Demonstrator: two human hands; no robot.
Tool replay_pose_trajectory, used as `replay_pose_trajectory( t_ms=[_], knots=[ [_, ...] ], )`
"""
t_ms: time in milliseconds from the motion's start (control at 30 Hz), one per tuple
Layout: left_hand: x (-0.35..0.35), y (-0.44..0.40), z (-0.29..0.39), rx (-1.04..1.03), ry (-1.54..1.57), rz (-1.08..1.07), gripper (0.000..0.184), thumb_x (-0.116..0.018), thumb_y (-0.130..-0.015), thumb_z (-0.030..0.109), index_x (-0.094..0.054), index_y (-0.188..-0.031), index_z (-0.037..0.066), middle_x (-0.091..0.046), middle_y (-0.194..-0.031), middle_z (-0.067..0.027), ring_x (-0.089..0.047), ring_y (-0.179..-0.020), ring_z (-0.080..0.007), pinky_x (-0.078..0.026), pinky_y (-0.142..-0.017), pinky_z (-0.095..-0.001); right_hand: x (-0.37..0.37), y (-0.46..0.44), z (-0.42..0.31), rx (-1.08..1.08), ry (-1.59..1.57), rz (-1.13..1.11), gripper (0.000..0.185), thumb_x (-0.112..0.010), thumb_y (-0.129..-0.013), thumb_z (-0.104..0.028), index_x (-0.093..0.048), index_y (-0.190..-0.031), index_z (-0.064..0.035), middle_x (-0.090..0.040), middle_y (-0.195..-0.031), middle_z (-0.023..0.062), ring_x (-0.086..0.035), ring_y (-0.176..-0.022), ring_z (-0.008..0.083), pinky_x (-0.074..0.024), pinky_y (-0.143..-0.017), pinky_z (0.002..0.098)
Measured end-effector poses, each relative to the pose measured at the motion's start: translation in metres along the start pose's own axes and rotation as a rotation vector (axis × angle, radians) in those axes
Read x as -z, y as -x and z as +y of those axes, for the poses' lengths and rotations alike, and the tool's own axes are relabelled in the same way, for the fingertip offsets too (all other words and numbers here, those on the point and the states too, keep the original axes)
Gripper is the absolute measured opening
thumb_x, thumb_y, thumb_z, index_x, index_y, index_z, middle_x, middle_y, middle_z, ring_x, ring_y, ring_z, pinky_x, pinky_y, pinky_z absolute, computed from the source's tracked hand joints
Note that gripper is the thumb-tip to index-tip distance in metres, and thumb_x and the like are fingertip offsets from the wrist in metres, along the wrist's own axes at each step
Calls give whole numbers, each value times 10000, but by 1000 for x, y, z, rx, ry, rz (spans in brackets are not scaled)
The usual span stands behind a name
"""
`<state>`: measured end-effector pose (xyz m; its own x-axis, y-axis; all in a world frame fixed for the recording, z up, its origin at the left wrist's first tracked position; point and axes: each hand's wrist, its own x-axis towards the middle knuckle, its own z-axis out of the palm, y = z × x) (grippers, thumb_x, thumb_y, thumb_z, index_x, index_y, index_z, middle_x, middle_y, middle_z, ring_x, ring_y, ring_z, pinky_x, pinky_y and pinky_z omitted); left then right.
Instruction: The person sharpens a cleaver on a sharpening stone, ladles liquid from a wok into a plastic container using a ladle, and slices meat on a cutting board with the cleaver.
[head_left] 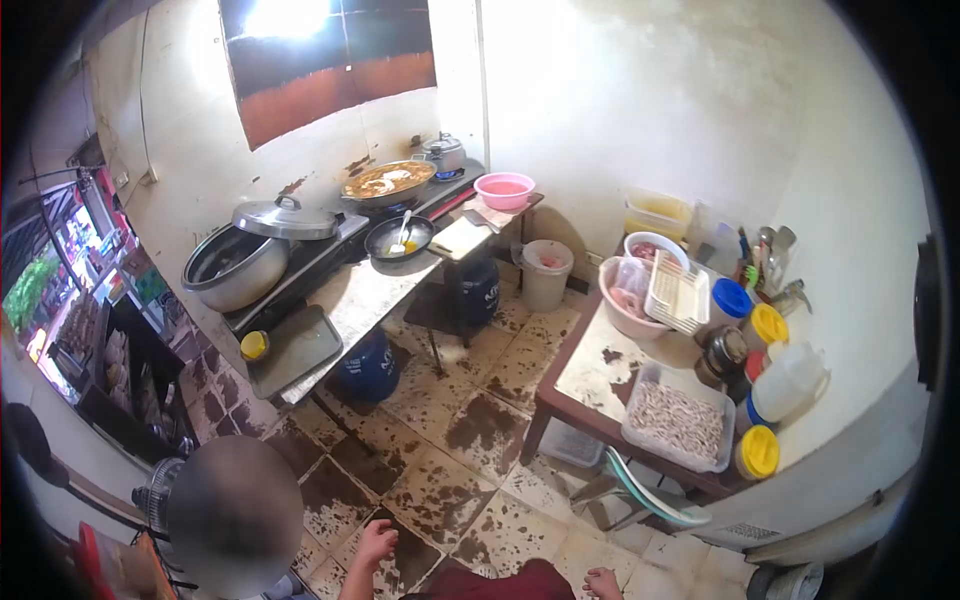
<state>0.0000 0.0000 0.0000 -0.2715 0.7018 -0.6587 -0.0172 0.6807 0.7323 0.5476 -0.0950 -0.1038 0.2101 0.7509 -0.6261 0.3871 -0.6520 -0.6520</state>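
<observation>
My left hand (pixel 376 543) hangs over the stained tile floor at the bottom of the view, fingers loosely curled and apart, with nothing visible in it. Lower right, only part of my right hand (pixel 602 584) shows; its fingers are slightly spread and appear empty. Neither hand touches anything. Closest to the right hand is a stool (pixel 650 495) with a pale, green-edged seat. It stands by a table (pixel 580 375) that bears a clear tub of pale strips (pixel 678 418), a pink basin of meat (pixel 630 300) and a white basket (pixel 680 290).
Along the left wall, a stove counter (pixel 365 300) bears a large pot (pixel 235 268), a wide pan of food (pixel 388 182) and a black frying pan (pixel 399 240). Blue gas cylinders (pixel 368 365) stand underneath. A white bucket (pixel 546 275) is on the floor. A blurred patch covers the lower left.
</observation>
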Motion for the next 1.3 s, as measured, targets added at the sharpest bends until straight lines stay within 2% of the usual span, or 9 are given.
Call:
replay_pose_trajectory(
  t_ms=[167, 267, 433, 533, 633, 767, 1000, 1167, 1300],
  knots=[
    [-9, -58, 131, 30, 367, -18, 436, -628, -884, 106, -468, -1276, 1, -619, -1000, -115, -632, -920, -242, -552, -774, -395, -33, -98, -92, -23, 329, -208, 306, -537, -805, -166, -624, -1035, 16, -647, -770, 185, -623, -595, 282, -525, -529, 381],
    [-34, -118, 188, -39, 638, -141, 413, -608, -895, 92, -466, -1268, -15, -606, -1057, -141, -622, -976, -261, -554, -802, -397, -27, -187, -168, -153, 391, -273, 381, -669, -814, -157, -624, -1172, -33, -686, -792, 110, -652, -639, 190, -528, -563, 323],
    [-36, -202, 302, -90, 982, -93, 273, -627, -895, 140, -554, -1129, 22, -632, -1005, -127, -621, -1001, -289, -534, -877, -426, -71, -335, -366, 421, 565, -237, 212, -639, -780, -161, -666, -910, 4, -672, -733, 121, -652, -656, 204, -515, -608, 349],
    [-16, -245, 354, -156, 995, 2, 258, -649, -880, 136, -564, -1091, 13, -627, -1002, -137, -621, -989, -298, -530, -885, -424, -102, -370, -571, 570, 312, -249, 264, -614, -787, -212, -661, -921, 10, -673, -780, 181, -673, -746, 298, -517, -691, 378],
    [33, -321, 351, -142, 1194, 185, 227, -669, -864, 128, -568, -1018, -4, -624, -1001, -156, -625, -959, -306, -527, -884, -442, -143, -408, -718, 699, -11, -304, 169, -601, -865, -125, -669, -929, 16, -646, -753, 25, -556, -644, 95, -458, -583, 260],
    [101, -406, 319, -47, 1358, 519, 212, -655, -879, 219, -540, -860, 42, -628, -849, -159, -656, -837, -318, -568, -769, -442, -180, -453, -870, 661, -237, -366, 180, -618, -869, -120, -671, -975, 16, -656, -787, 21, -557, -634, 68, -433, -546, 224],
    [115, -469, 353, 44, 1131, 778, 234, -523, -960, 209, -463, -1085, 21, -616, -907, -159, -654, -815, -299, -573, -698, -415, -243, -571, -999, 764, 68, -22, 303, -706, -791, -229, -676, -959, 22, -687, -787, 100, -652, -726, 193, -504, -698, 329],
    [103, -493, 387, 43, 1324, 807, 199, -504, -967, 215, -467, -1025, 28, -614, -917, -140, -649, -851, -288, -562, -751, -425, -264, -648, -1038, 711, 216, 48, 451, -722, -785, -285, -643, -1049, 72, -693, -891, 182, -671, -809, 235, -512, -750, 325],
    [84, -487, 404, 167, 1306, 728, 224, -582, -923, 255, -524, -997, 51, -620, -895, -116, -644, -844, -283, -553, -755, -430, -295, -718, -1037, 595, -34, -272, 295, -685, -833, -161, -637, -1042, 43, -672, -845, 89, -619, -706, 164, -498, -633, 302]
  ],
)
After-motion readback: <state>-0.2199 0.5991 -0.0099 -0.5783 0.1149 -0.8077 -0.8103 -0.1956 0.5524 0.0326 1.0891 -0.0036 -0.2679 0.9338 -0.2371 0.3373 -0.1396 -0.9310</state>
